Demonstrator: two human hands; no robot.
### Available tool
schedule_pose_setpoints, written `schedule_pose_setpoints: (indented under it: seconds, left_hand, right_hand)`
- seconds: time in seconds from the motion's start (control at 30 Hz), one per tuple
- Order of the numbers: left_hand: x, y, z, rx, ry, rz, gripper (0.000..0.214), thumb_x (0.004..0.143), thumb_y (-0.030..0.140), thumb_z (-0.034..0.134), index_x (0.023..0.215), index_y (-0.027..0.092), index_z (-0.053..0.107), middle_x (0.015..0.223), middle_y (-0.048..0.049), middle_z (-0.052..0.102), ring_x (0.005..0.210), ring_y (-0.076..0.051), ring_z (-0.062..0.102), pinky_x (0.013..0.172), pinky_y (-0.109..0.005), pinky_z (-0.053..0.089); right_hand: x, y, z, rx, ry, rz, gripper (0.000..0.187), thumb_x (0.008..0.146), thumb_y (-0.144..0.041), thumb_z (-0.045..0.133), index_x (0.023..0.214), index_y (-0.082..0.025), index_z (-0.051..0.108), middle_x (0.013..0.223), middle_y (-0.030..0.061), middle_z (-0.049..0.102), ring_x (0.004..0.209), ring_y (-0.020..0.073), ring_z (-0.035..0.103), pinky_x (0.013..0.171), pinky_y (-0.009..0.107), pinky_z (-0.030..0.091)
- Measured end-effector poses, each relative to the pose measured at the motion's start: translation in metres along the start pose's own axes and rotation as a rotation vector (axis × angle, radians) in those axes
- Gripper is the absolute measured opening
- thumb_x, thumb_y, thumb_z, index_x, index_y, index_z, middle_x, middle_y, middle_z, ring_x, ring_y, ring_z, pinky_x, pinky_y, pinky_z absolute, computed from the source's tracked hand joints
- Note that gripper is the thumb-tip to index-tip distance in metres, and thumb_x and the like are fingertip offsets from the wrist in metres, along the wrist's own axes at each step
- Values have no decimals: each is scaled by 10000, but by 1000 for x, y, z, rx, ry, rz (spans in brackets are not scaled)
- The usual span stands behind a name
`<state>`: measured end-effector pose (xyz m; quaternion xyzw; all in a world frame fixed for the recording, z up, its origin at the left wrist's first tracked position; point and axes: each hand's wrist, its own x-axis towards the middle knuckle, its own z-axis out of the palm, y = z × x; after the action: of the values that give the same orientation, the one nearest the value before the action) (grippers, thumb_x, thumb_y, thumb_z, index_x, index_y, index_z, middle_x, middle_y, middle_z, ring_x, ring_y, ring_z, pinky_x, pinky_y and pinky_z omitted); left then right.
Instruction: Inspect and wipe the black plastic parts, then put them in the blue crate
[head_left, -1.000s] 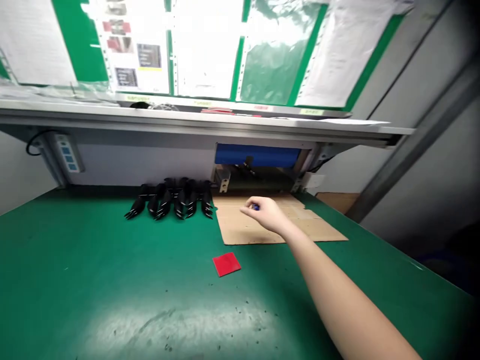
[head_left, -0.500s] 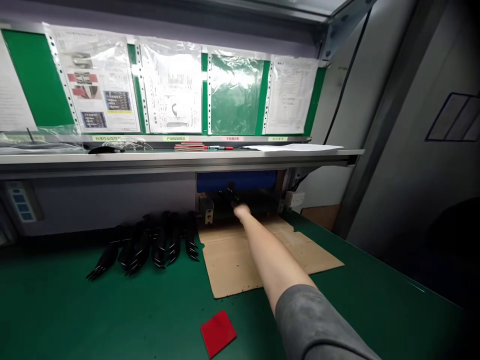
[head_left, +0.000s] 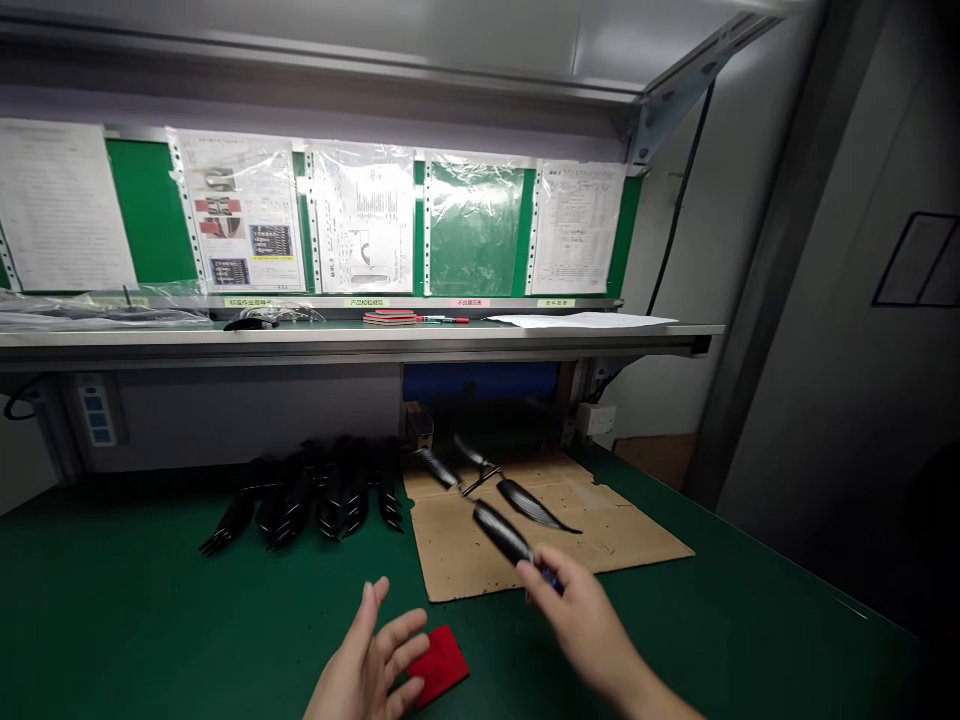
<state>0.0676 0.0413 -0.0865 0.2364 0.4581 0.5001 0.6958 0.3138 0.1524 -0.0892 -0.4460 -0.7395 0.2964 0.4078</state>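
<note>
My right hand (head_left: 585, 625) is low at the front and closed on one end of a long black plastic piece (head_left: 495, 528) that stretches back over the cardboard sheet (head_left: 600, 540). The piece branches into several curved black blades near the dark opening under the shelf. My left hand (head_left: 371, 665) is open, fingers spread, resting on the green bench top (head_left: 150, 620) and touching a small red square pad (head_left: 439, 662). A row of black fork-like parts (head_left: 315, 495) lies to the left of the cardboard.
A shelf (head_left: 337, 340) runs across the back with papers, a pen and red pads on it. Documents in plastic sleeves hang on the green board above. A power strip (head_left: 90, 408) sits at the far left. A blue unit (head_left: 480, 380) spans the opening under the shelf.
My right hand has drawn back from the opening under the shelf toward me, bringing the black piece out over the cardboard. My left hand has come into view by the red pad.
</note>
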Motion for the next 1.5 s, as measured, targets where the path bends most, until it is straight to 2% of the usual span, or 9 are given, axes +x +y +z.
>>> schedule_pose_setpoints:
  seconds: [0.2, 0.33, 0.47, 0.6, 0.77, 1.0, 1.13, 1.23, 1.5]
  left_hand:
    - [25, 11, 28, -546, 121, 179, 448, 908, 588, 320, 1234, 296, 420, 732, -25, 547, 584, -174, 571, 577, -306, 461]
    - [21, 16, -11, -591, -47, 237, 369, 962, 458, 304, 1215, 232, 449, 579, 45, 409, 408, -100, 400, 482, -258, 397]
    - [27, 13, -64, -528, -182, 241, 441, 978, 379, 296, 1370, 177, 306, 640, 21, 502, 439, -115, 477, 531, -292, 447]
    - [38, -2, -96, -568, -147, 140, 454, 988, 311, 188, 1416, 160, 200, 634, 9, 523, 420, -138, 502, 516, -315, 450]
    - [36, -11, -100, -566, -128, 117, 433, 979, 272, 261, 1392, 142, 266, 624, 7, 529, 419, -143, 499, 506, -310, 441]
    - [30, -24, -92, -463, -234, 233, 472, 922, 365, 509, 1335, 162, 403, 615, 27, 563, 436, -110, 518, 537, -278, 428]
    - [32, -35, -85, -421, -344, 170, 469, 878, 514, 532, 1186, 161, 553, 532, 40, 536, 386, -111, 501, 482, -271, 410]
    - [28, -42, -73, -381, -427, 98, 485, 850, 580, 525, 1152, 205, 582, 511, 44, 534, 351, -108, 468, 458, -268, 395]
    - [19, -60, -52, -212, -508, -189, 667, 780, 741, 396, 452, 166, 481, 337, 6, 377, 326, -102, 367, 485, -271, 288]
  right_hand:
    - [-51, -23, 40, -546, -295, -662, 177, 916, -280, 487, 758, -217, 537, 699, 15, 549, 629, 192, 498, 595, 294, 318]
    - [-25, -25, 28, -496, -427, -370, 300, 717, -392, 823, 907, -265, 629, 847, -3, 616, 802, 232, 556, 684, 280, 387]
    - [7, -28, 16, -601, -451, -73, 261, 781, -284, 737, 1028, -272, 655, 999, 32, 607, 975, 276, 531, 823, 336, 403]
    - [17, -43, 37, -597, -478, -112, 349, 780, -273, 701, 1122, -277, 632, 1092, 58, 565, 1034, 298, 493, 889, 392, 387]
    - [10, -42, 69, -422, -796, -244, 440, 764, -285, 727, 1186, -330, 612, 1213, 60, 535, 1134, 331, 447, 966, 442, 354]
    - [0, -24, 75, 5, -525, -247, 263, 885, -389, 620, 1105, -247, 597, 1102, 88, 555, 1008, 272, 521, 875, 375, 458]
    - [-20, -38, 85, 600, -235, 90, 399, 956, -531, 489, 1237, -247, 479, 1167, 114, 534, 1043, 292, 540, 832, 402, 511]
    - [-36, -44, 95, 838, -235, 266, 379, 1009, -527, 355, 1258, -250, 428, 1143, 111, 544, 945, 262, 584, 750, 384, 541]
    - [-40, -33, 90, 128, -276, -538, 347, 975, -394, 553, 1275, -232, 494, 1267, 120, 418, 1122, 266, 468, 942, 370, 451]
